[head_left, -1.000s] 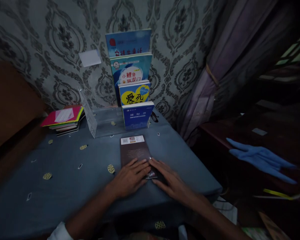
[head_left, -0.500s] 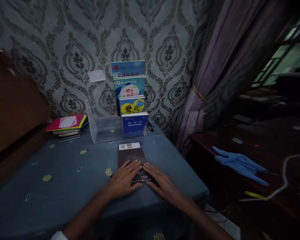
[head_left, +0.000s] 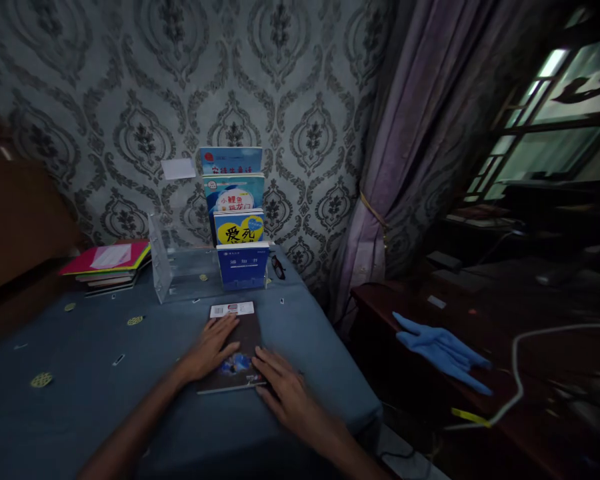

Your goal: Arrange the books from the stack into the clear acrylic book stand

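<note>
A dark brown book (head_left: 245, 337) with a white label strip along its far end lies flat on the blue tablecloth. My left hand (head_left: 211, 350) rests on the book's left side, fingers stretched toward the label. Along its right edge lies my right hand (head_left: 283, 387), fingers out straight and the tips touching the cover. Between the hands a blue picture shows on the cover. Beyond the book, a clear acrylic stand (head_left: 160, 267) holds several upright books, the front one a dark blue booklet (head_left: 243, 268).
A stack of books and folders (head_left: 110, 260) sits at the table's left. Dark-framed glasses (head_left: 278, 268) lie beside the stand. To the right, a lower dark red surface carries a blue glove (head_left: 443, 350) and a white cable (head_left: 517, 373). A tied curtain (head_left: 365, 220) hangs behind.
My left hand has slid up the book's left side toward the label, and my right hand has shifted to its right edge, uncovering the blue picture. The view has turned slightly right.
</note>
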Demonstrator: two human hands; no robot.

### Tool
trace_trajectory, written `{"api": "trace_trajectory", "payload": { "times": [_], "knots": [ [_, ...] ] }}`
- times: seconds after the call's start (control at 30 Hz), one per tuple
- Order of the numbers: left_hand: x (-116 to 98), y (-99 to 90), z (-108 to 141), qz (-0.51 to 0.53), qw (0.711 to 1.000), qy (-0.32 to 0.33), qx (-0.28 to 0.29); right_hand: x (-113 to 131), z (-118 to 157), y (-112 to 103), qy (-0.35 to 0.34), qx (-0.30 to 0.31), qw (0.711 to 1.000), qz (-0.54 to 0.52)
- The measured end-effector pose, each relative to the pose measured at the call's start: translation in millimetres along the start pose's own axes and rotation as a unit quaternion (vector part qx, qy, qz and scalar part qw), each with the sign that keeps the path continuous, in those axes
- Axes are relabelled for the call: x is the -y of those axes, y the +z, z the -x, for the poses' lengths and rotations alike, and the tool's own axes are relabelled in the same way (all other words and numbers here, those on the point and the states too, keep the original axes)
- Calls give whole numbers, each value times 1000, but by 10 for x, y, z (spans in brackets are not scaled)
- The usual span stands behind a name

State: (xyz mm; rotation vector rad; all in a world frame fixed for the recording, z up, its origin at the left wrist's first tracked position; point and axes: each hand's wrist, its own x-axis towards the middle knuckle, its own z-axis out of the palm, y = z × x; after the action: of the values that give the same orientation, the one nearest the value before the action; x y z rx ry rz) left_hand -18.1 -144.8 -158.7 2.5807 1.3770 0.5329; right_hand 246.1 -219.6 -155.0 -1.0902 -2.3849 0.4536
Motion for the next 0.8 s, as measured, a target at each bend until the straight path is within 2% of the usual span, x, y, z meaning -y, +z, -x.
{"api": "trace_trajectory", "payload": {
  "times": [0.1, 0.2, 0.4, 0.5, 0.63, 0.73, 0.8],
  "knots": [
    [230, 8, -175, -6, 999, -38, -34, 37, -1, -46, 0, 11, 1000, 4],
    [364, 10, -298, 4, 996, -72, -49, 54, 9, -85, -5, 16, 1000, -4],
    [385, 37, -351, 22, 993, -80, -88, -36, -37, -132, -6, 24, 999, -41],
    [377, 59, -345, 22, 992, -71, -102, -123, -285, -181, -1, 47, 998, -43],
    [414, 106, -319, 20, 991, -61, -116, -260, -896, -218, 10, 69, 997, -14],
    [447, 158, -253, 17, 989, -48, -137, -417, -1276, -137, 24, 60, 998, 0],
    [455, 196, -195, 5, 986, -34, -166, -545, -1366, -36, 19, 36, 999, -5]
  ]
}}
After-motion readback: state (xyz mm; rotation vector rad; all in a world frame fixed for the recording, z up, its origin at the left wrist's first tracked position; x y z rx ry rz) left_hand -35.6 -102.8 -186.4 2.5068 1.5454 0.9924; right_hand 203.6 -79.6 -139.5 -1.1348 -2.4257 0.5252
